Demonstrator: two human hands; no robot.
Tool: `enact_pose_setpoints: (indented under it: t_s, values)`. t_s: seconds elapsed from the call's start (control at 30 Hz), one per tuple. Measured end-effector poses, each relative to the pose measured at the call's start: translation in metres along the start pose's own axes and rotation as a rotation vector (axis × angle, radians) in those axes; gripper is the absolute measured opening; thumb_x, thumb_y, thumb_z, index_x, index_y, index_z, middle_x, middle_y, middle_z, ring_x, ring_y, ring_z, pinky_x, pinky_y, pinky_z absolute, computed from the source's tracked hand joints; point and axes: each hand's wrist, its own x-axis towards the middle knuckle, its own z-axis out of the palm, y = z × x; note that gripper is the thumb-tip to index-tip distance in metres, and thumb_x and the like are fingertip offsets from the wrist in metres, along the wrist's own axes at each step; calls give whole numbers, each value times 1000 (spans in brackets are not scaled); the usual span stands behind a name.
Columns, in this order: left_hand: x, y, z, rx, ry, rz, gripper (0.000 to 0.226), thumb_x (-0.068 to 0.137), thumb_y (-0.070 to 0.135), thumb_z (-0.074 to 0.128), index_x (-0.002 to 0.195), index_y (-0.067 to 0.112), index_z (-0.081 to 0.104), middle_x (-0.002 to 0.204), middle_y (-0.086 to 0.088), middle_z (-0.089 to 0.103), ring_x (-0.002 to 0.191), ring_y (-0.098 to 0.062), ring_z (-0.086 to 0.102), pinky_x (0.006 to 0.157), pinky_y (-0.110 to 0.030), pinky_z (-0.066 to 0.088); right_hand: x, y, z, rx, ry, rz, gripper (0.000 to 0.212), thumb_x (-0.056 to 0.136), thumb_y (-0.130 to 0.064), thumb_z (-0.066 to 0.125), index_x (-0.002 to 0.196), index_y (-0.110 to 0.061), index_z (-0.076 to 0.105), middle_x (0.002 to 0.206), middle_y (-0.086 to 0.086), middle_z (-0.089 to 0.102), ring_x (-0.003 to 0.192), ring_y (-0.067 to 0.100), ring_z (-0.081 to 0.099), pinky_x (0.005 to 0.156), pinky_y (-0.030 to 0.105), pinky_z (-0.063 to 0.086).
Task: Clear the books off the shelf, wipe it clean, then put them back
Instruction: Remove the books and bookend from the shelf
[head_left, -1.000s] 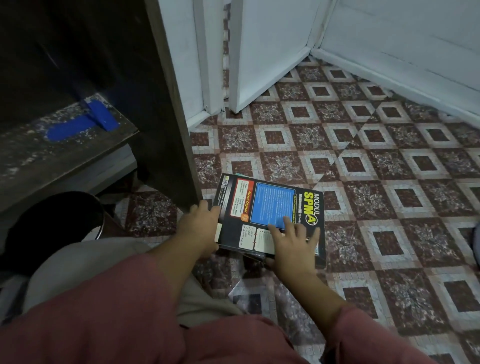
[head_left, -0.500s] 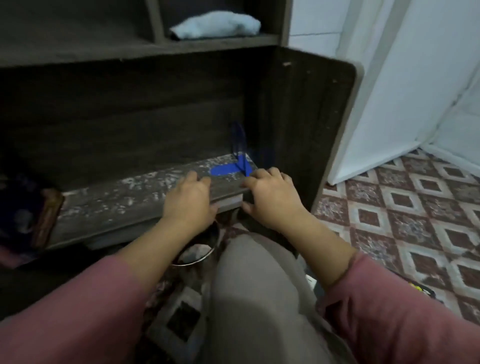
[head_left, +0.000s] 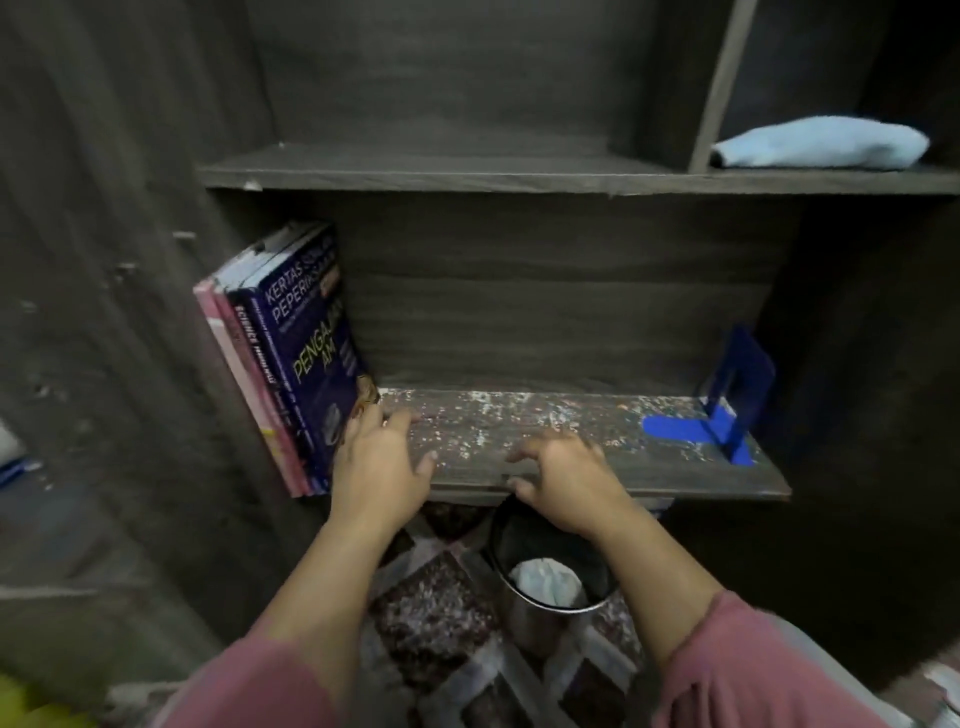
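Head view: small row of upright books (head_left: 291, 358) at the far left end of the dark wood-grain shelf board (head_left: 597, 475), leaning left against the cabinet side wall; long axes run near vertical, tops tipped left, spines face the camera; pink spines on the left, dark navy paperback with yellow-green lettering (head_left: 311, 338) outermost on the right, its front cover facing right into the bay; left hand (head_left: 376, 467) sits just right of the navy book at its lower front corner, fingers spread, fingertips on or right at the cover's bottom edge, not closed around anything; right hand (head_left: 563, 483) further right, well apart from the books, fingers curled loosely over the shelf's front lip, empty, thumb under the edge; shelf surface speckled white; blue metal L-shaped bookend (head_left: 732, 405) upright at the far right end; folded light-blue cloth (head_left: 818, 143) in the upper-right compartment; round metal bin with a black liner (head_left: 550, 566) on the patterned tile floor below the shelf; vs 0.5 s ago: both hands were together near the bookend end, now shifted left, left hand at the books; camera panned left.
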Motion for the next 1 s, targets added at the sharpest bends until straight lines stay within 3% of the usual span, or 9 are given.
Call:
enact_pose_setpoints:
  t_s: [0.07,0.2,0.37,0.57,0.77,1.0]
  values:
    - [10,-8,-2,-12,51,-2,51,84,35,69,130,19,55,130,-6,46,122,-28,41,102,-44,41,7,-3,3,26,5,-15,34,90,-41,62,123,-34,59,134,-6,56,128,21,45,113,46,28]
    - [27,-20,-14,10,308,-15,59,79,31,74,132,15,54,136,-12,41,125,-33,37,103,-48,40,16,-9,7,69,9,-53,34,89,-42,63,121,-33,61,134,-8,56,128,19,45,110,44,33]
    - [40,-28,-16,6,547,-178,92,79,31,71,150,5,19,145,-18,29,131,-38,28,108,-53,34,14,-6,11,116,-8,-68,31,89,-41,65,119,-34,62,126,-12,57,124,14,47,110,43,35]
    - [49,-22,-13,-146,695,-288,97,80,28,69,151,0,9,149,-21,23,129,-39,29,111,-46,25,5,13,11,158,-42,-49,31,87,-40,67,117,-34,64,123,-10,59,112,14,55,95,30,45]
    - [57,-25,-17,-202,775,-370,88,77,30,71,147,3,25,140,-19,34,121,-39,36,101,-47,32,-5,32,7,161,-55,-25,32,86,-42,68,116,-34,64,125,-11,57,117,12,53,97,29,43]
    - [65,-28,-10,-261,797,-391,61,77,21,74,128,4,44,128,-19,43,120,-36,40,102,-43,34,-14,46,3,176,-54,-26,27,85,-41,69,112,-37,65,120,-14,60,112,7,55,95,24,43]
